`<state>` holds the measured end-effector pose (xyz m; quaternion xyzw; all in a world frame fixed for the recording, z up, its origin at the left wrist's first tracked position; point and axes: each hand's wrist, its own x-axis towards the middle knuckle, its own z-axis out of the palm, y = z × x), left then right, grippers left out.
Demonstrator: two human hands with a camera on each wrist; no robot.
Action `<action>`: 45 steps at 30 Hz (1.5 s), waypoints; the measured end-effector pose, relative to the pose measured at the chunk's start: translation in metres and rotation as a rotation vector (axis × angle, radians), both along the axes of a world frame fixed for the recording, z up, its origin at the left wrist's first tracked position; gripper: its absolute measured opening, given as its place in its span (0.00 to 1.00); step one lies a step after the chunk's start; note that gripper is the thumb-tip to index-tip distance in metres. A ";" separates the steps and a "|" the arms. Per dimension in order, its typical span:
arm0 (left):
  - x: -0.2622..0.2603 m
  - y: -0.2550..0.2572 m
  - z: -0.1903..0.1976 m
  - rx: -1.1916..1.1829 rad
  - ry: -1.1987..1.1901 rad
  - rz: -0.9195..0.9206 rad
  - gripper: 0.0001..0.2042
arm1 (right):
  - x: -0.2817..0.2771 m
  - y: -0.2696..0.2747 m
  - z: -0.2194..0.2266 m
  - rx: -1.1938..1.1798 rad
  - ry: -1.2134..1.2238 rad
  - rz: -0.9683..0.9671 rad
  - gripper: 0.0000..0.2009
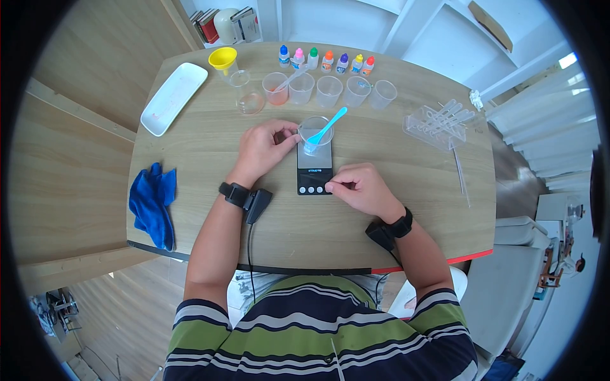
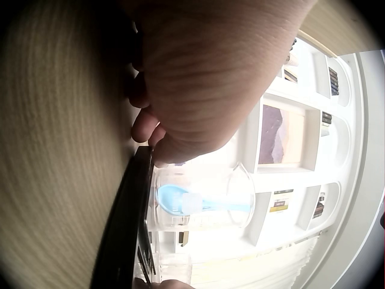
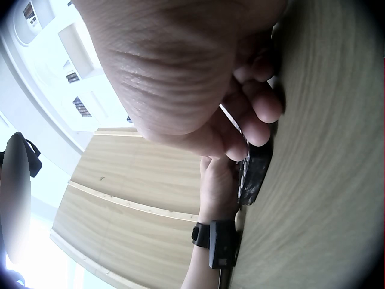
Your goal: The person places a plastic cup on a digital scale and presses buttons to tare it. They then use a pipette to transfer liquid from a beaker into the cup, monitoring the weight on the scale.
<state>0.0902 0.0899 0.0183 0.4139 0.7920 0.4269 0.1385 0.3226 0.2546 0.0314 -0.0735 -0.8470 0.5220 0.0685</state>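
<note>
A flat black digital scale lies on the table in front of the person, with round buttons along its near end. On its platform stands a clear plastic beaker with a light-blue spoon leaning in it. The left hand holds the scale's far left edge, thumb and fingertips right beside the beaker. At the near right corner, beside the buttons, the right hand pinches the scale's edge between thumb and fingers. In the left wrist view the spoon's bowl shows through the beaker wall.
Behind the scale stand several clear cups, one with orange-pink liquid, and several colour-capped dropper bottles. A yellow funnel and white tray are far left, a blue cloth near left. A rack of clear tubes stands right.
</note>
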 end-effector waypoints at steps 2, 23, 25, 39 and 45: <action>0.000 0.000 -0.001 -0.001 0.004 0.001 0.13 | 0.000 0.001 -0.002 -0.003 0.008 0.002 0.05; 0.000 0.001 -0.001 -0.004 0.005 0.014 0.13 | -0.001 0.000 0.000 0.003 0.030 0.012 0.06; 0.000 0.000 -0.001 -0.004 0.000 0.013 0.13 | -0.001 0.000 0.000 0.011 0.034 0.013 0.07; -0.001 0.000 -0.001 -0.009 0.005 0.008 0.13 | -0.002 -0.004 0.000 -0.020 0.025 -0.033 0.08; 0.000 0.000 -0.001 -0.012 0.001 0.007 0.13 | -0.001 -0.003 0.000 -0.010 0.024 -0.025 0.05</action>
